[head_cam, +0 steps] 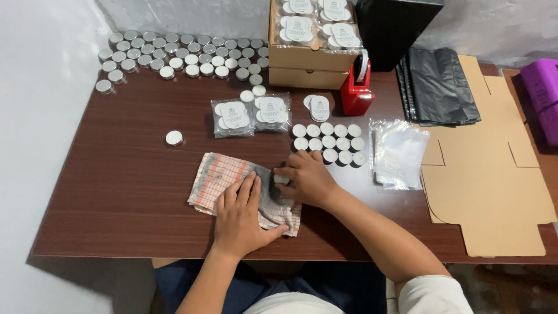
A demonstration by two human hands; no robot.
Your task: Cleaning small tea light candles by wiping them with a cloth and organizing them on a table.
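Your left hand (pixel 239 216) flat and open on the checked cloth (pixel 216 177), right hand (pixel 306 177) gripping a small tin (pixel 281 178), both over the dark wooden table (pixel 122 192) against the white wall (pixel 40 87).

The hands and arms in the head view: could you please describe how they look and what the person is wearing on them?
Both hands, the left hand and the right hand, are bare: no gloves, rings, watch or bracelets show. The forearms are uncovered too. On the right arm a short white sleeve shows at the lower edge of the picture; on the left arm no sleeve is in view.
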